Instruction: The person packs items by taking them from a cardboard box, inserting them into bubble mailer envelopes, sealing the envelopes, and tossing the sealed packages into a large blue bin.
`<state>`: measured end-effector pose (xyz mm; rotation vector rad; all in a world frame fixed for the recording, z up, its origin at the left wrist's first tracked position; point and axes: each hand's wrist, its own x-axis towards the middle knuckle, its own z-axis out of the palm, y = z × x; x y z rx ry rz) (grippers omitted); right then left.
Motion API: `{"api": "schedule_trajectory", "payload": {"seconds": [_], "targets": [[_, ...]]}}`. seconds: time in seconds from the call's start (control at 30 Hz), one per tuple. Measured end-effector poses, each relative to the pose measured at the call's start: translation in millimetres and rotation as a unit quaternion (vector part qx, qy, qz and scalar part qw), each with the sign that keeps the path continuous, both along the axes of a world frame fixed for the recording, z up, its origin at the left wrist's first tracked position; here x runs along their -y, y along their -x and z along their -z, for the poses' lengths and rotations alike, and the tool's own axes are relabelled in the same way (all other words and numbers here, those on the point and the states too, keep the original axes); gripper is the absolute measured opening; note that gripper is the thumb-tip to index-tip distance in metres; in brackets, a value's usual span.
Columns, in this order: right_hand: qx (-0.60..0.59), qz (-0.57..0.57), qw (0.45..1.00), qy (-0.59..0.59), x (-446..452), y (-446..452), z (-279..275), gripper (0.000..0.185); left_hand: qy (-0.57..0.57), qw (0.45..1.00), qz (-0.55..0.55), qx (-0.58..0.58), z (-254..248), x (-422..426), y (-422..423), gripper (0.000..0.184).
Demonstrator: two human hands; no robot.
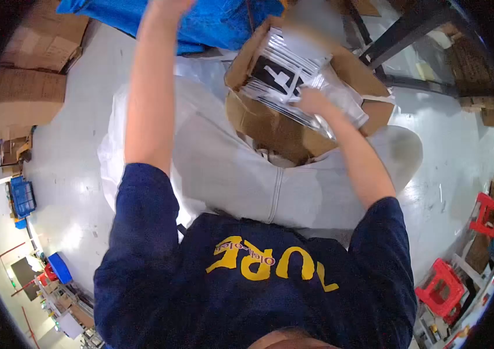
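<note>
An open cardboard box (276, 131) stands at upper centre, in front of the knees in light grey trousers. Flat silvery packets (273, 49) fill it in a row, one with a black panel and white marks. My right hand (315, 102) reaches into the box, its fingers closed at the edge of a silver packet. My left hand (171, 4) is blurred and cut off by the top edge, beside a blue covering (215, 26); its fingers are out of frame.
Cardboard boxes (23, 96) stand at the left. A dark metal frame (404, 38) rises at upper right. Red plastic stools (440, 289) are at lower right. A blue crate (23, 196) lies at far left. A blurred grey patch covers part of the box.
</note>
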<state>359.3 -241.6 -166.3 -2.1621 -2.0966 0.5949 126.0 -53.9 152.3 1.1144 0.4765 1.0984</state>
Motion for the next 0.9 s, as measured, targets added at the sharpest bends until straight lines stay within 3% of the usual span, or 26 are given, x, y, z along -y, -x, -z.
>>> {"api": "schedule_trajectory", "payload": {"seconds": [0.03, 0.07, 0.13, 0.23, 0.33, 0.47, 0.57, 0.63, 0.7, 0.73, 0.77, 0.8, 0.83, 0.9], "targets": [[-0.007, -0.012, 1.0, 0.009, 2, 5, 8, 0.066, 0.037, 0.999, 0.018, -0.023, 29, 13, -4, 0.032], [-0.013, -0.024, 0.999, 0.017, 5, 8, 15, 0.062, 0.271, 0.961, 0.016, 0.042, 129, -44, -12, 0.037], [-0.025, -0.051, 0.998, 0.036, 10, 15, 26, 0.054, 0.117, 0.977, 0.103, -0.142, 137, 5, -23, 0.05], [-0.046, -0.098, 0.992, 0.069, 23, 29, 34, 0.042, 0.118, 0.973, 0.043, -0.195, 146, 45, -27, 0.05], [-0.061, -0.118, 0.988, 0.074, 3, 28, 24, 0.034, 0.094, 0.963, -0.005, -0.251, 151, 33, -31, 0.051], [-0.172, 0.052, 0.984, -0.008, -25, -13, -52, 0.037, -0.198, 0.915, 0.019, -0.35, 223, -8, -27, 0.042], [-0.238, 0.066, 0.968, 0.05, -30, -40, -101, 0.041, -0.235, 0.897, 0.077, -0.366, 218, -5, -28, 0.038], [-0.359, 0.133, 0.92, -0.077, -27, -58, -101, 0.05, -0.279, 0.87, 0.141, -0.381, 207, -3, -30, 0.035], [-0.64, 0.27, 0.719, 0.006, -46, -93, -23, 0.075, -0.277, 0.854, 0.123, -0.422, 193, -3, -27, 0.035], [-0.638, 0.272, 0.72, 0.006, -40, -107, 26, 0.075, -0.28, 0.835, 0.105, -0.463, 186, -4, -26, 0.034], [-0.299, 0.269, 0.912, 0.086, -32, -116, 73, 0.091, -0.282, 0.813, 0.086, -0.503, 178, -5, -23, 0.034], [0.086, 0.222, 0.959, 0.153, -28, -120, 99, 0.108, -0.282, 0.789, 0.066, -0.542, 175, -6, -22, 0.034], [0.086, 0.222, 0.959, 0.152, -12, -110, 98, 0.108, -0.283, 0.788, 0.066, -0.542, 173, -6, -20, 0.034], [0.137, 0.146, 0.942, 0.268, 30, -85, 92, 0.122, -0.277, 0.789, 0.07, -0.544, 171, -7, -22, 0.033]]}}
